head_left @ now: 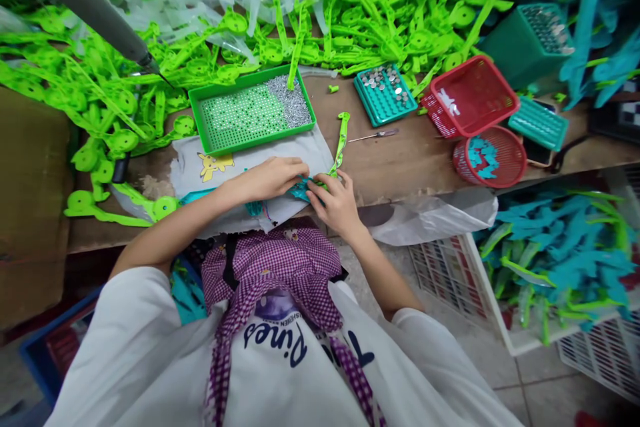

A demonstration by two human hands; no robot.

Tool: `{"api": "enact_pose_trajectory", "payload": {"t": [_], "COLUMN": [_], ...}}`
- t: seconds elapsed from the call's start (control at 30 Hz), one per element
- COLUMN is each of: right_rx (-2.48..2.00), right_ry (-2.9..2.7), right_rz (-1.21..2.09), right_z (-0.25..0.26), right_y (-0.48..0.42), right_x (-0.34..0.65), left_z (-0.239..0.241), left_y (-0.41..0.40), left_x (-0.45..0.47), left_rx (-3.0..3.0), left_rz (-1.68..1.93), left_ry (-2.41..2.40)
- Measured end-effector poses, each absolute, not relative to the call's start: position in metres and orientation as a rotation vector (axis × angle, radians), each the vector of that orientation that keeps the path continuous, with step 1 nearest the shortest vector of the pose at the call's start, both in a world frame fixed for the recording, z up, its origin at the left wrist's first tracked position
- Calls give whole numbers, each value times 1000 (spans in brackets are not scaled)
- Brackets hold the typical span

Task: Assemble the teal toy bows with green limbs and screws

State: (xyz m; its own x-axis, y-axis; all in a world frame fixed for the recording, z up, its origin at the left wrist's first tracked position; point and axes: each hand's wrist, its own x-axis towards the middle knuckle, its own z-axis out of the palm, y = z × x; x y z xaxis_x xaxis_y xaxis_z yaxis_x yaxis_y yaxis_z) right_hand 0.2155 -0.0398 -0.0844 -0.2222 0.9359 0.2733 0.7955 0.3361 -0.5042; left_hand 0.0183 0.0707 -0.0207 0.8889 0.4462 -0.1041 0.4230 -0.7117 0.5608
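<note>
From right hand (336,203), strip (341,142) lengthwise away

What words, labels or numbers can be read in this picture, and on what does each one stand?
"Pines" (my best reading, large dark script, seen upside down): on the white T-shirt.
Small print beside it on the T-shirt: too small and partly covered to read.
Green tray, red basket, teal piece held by left hand and right hand: no text visible.

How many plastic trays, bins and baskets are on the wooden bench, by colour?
Green flat plastic tray: 1
Teal plastic trays and bin: 3
Red plastic mesh baskets: 2
Total: 6
</note>
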Motion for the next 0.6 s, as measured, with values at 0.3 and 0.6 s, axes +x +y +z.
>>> {"api": "enact_pose_trajectory", "payload": {"t": [0.3,0.6], "right_rx": [-1513,-1500], "right_ry": [-2085,-2138], "right_rz": [271,295], "right_z": [-84,-82], "right_y": [-39,-39], "right_x": [215,217], "left_z": [-24,-34], "left_y": [66,85], "left_x": [10,13], "left_rx": [2587,2644], "left_rz": [-14,-24], "left_ry": [616,447]}}
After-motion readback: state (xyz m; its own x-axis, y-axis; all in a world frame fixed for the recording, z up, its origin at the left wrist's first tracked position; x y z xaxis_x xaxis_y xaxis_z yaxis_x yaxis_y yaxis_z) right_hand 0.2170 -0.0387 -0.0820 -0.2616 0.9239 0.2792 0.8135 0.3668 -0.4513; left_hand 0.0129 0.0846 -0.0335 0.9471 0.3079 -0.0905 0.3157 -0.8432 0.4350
